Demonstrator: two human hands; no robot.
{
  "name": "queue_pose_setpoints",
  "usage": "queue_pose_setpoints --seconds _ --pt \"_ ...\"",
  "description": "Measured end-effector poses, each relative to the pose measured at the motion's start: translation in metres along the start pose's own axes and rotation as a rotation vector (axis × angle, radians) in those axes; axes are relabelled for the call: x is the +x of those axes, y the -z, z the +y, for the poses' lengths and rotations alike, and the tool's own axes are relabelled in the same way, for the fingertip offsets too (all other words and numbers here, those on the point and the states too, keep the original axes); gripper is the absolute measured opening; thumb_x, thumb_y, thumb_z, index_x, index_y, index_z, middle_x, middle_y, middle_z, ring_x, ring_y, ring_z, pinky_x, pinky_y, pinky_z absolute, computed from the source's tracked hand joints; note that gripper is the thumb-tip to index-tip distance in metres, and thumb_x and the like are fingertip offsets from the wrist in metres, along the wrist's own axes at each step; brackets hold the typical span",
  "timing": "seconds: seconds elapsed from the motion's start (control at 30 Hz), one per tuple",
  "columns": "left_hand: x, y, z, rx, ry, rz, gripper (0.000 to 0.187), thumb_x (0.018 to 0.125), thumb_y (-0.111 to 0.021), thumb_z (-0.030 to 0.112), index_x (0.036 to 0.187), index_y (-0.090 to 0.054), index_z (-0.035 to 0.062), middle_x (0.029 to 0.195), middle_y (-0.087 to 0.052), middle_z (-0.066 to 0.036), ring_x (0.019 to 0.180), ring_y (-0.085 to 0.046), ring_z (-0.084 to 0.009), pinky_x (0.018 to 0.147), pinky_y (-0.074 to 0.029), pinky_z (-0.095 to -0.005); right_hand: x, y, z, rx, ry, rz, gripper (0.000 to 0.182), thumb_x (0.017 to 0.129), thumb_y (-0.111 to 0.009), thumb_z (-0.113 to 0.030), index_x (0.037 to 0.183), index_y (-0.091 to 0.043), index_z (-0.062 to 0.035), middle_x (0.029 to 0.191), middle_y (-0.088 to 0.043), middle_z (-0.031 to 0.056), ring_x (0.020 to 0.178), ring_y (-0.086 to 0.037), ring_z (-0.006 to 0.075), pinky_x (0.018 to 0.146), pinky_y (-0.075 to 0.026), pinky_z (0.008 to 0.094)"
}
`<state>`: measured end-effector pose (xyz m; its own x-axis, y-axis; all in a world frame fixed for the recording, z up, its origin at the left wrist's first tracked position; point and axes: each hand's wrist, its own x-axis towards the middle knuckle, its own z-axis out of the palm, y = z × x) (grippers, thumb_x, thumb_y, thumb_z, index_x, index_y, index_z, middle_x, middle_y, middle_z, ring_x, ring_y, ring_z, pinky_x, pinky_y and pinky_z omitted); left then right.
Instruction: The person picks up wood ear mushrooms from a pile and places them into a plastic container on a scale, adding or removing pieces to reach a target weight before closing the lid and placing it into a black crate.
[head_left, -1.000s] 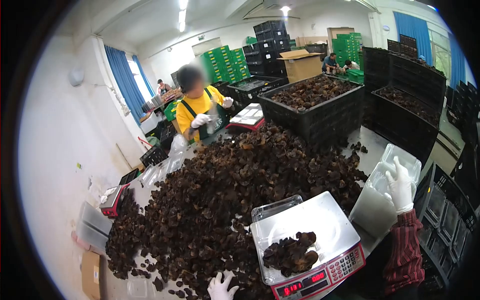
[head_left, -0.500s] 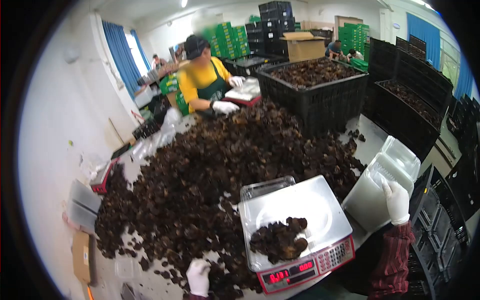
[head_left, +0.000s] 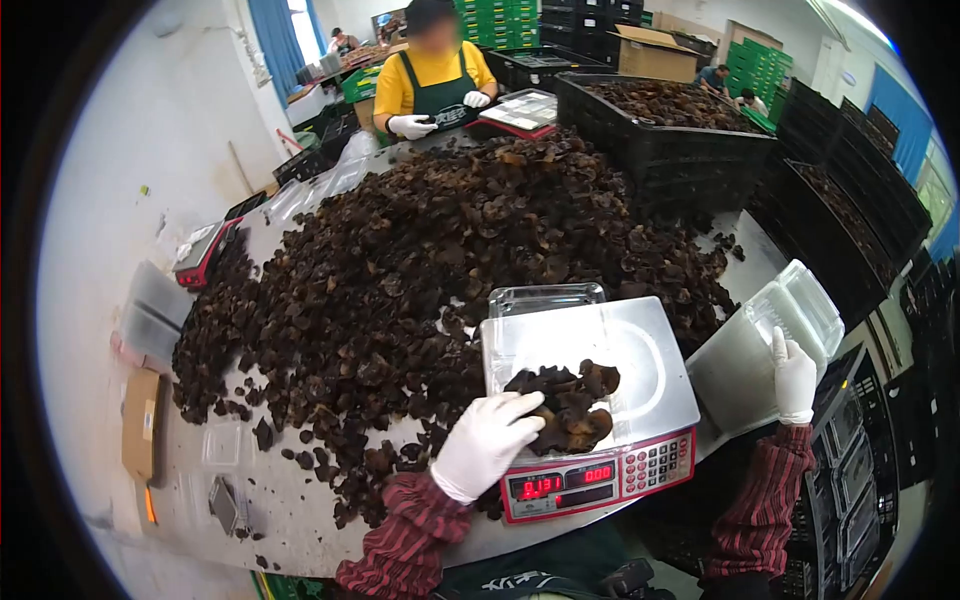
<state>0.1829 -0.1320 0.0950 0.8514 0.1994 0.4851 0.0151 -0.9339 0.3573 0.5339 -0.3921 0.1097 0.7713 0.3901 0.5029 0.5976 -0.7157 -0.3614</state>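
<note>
Now left hand (head_left: 487, 443) spread over mushrooms (head_left: 565, 402) on scale (head_left: 590, 400); right hand (head_left: 795, 377) grips containers (head_left: 790, 310).

glossy steel scale pan (head_left: 640, 345), clear plastic boxes (head_left: 790, 310), matt wrinkled dried mushrooms (head_left: 450, 230).

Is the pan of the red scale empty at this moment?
No, a small heap of dark mushrooms lies on the scale, and the left hand touches it.

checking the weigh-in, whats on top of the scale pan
A small heap of dark dried fungus sits on the scale, the left hand touching it. The pan beneath the heap is hidden.
</note>
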Motion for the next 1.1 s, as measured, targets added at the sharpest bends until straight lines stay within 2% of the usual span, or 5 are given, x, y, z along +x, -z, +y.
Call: queue_pose_setpoints --seconds 0.13,0.27,0.37,0.47,1.1 --pt "-0.016 0.013 0.008 -0.135 0.05 0.097 0.022 0.074 -0.069 0.004 0.095 -0.069 0.0083 0.117 -0.062 -0.009 0.104 -0.059 -0.0276 0.087 -0.047 -0.0371 0.002 -0.002 0.003 -0.009 0.028 -0.01 0.047 0.097 -0.046 -0.037 0.077 -0.061 0.0023 0.072 -0.057 0.0238 0.067 -0.055 0.0415 0.063 -0.043 0.0454" --pt "-0.048 0.02 -0.019 -0.144 0.246 0.248 0.025 0.075 -0.067 -0.002 0.098 -0.069 0.0079 0.108 -0.064 -0.011 0.097 -0.063 -0.0273 0.081 -0.052 -0.0332 0.001 -0.006 0.007 0.044 0.234 0.322 0.017 0.094 -0.054 -0.013 0.096 -0.066 -0.0005 0.084 -0.064 0.0099 0.064 -0.056 0.0202 0.06 -0.046 0.0288" --pt "-0.083 0.023 -0.054 0.005 0.441 0.128 0.024 0.077 -0.066 0.003 0.101 -0.068 0.0078 0.109 -0.063 -0.01 0.097 -0.061 -0.0272 0.084 -0.05 -0.0338 -0.024 0.01 -0.026 0.568 -0.179 0.408 0.017 0.094 -0.054 -0.007 0.105 -0.066 -0.0011 0.086 -0.063 0.0032 0.061 -0.053 0.0103 0.057 -0.043 0.0208" --pt "-0.114 0.027 -0.073 0.172 0.555 -0.171 0.036 0.077 -0.066 0.014 0.113 -0.062 0.0138 0.115 -0.06 -0.008 0.103 -0.057 -0.0275 0.089 -0.045 -0.0386 -0.058 0.007 -0.042 0.612 -0.068 0.252 0.018 0.093 -0.055 -0.007 0.106 -0.066 -0.0002 0.082 -0.06 -0.0007 0.061 -0.048 0.0031 0.054 -0.04 0.0175" --pt "-0.104 -0.014 -0.058 0.128 0.429 -0.055 0.047 0.071 -0.073 0.018 0.117 -0.061 0.0156 0.111 -0.058 -0.011 0.105 -0.054 -0.031 0.089 -0.046 -0.0401 -0.143 -0.038 -0.112 0.677 -0.215 -0.262 0.009 0.088 -0.062 -0.006 0.085 -0.066 0.0012 0.063 -0.056 0.0043 0.047 -0.049 0.007 0.046 -0.039 0.0228"
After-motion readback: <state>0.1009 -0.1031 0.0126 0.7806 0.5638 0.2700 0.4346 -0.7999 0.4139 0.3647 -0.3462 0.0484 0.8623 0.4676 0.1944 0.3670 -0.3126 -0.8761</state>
